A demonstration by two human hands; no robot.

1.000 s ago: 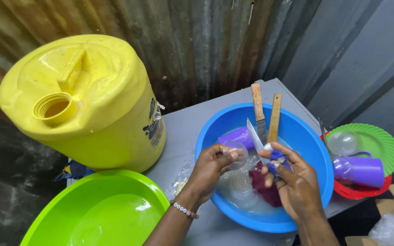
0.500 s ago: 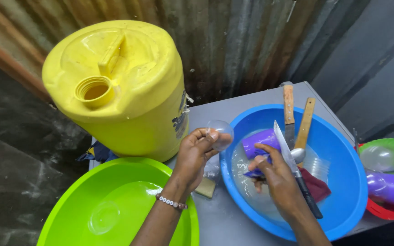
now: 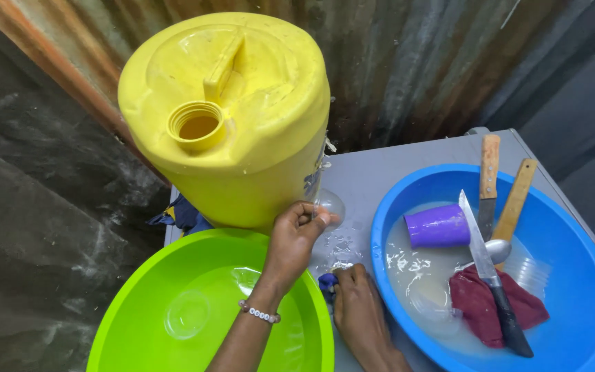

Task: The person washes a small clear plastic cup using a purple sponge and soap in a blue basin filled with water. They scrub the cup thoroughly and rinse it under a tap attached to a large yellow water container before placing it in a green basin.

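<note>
— Green plastic basin (image 3: 139, 324), round and lime-bright, sits nearest, with a clear glass (image 3: 187, 315) lying in its shallow water. Whose wrist crosses it?

— The left hand's (image 3: 296, 238), with a beaded bracelet. Its fingers are pinched around a small clear glass cup (image 3: 330, 204), held up against the side of the big yellow plastic jerrycan (image 3: 228, 117).

— And the right hand (image 3: 361, 310)?

— Lower, resting on the grey tabletop (image 3: 373, 172) between the two basins, fingers curled over a small blue object (image 3: 327, 281) — too hidden to tell what it is.

— What's in the blue round plastic basin (image 3: 587, 289)?

— Soapy water, a purple plastic cup (image 3: 437, 226) on its side, a dark red cloth (image 3: 480, 306), a black-handled kitchen knife (image 3: 490, 269) across it, a metal spoon (image 3: 497, 249), clear glasses — and two wooden-handled utensils (image 3: 500, 186) leaning on the far rim.

— Behind everything?

— Rusty corrugated metal wall (image 3: 414, 62).
</note>
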